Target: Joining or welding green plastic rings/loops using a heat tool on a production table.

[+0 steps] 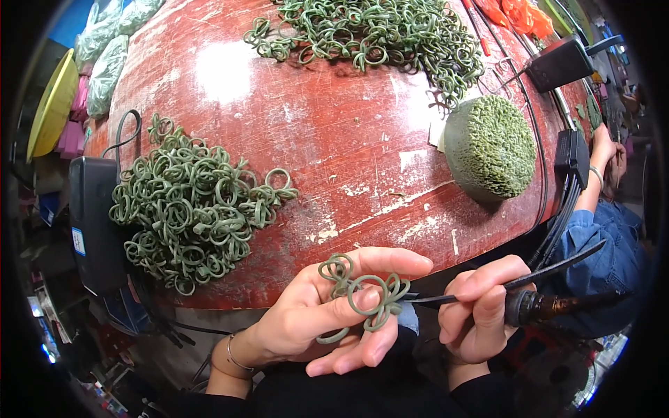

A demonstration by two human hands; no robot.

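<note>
Green loops (362,296) being pinched in left hand (320,313) near red table (334,139) edge; right hand (477,310) closing around soldering iron (536,306), tip touching loops.

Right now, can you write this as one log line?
left hand: holds green loop piece | right hand: holds dark-tipped tool | table: loop piles

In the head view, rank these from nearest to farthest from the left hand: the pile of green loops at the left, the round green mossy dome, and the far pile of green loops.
From the left hand:
1. Left pile of green loops, on the table's near left, up-left of the hand.
2. Round green mossy dome, on the table's right side.
3. Far pile of green loops, at the table's far edge, top of the picture.
</note>
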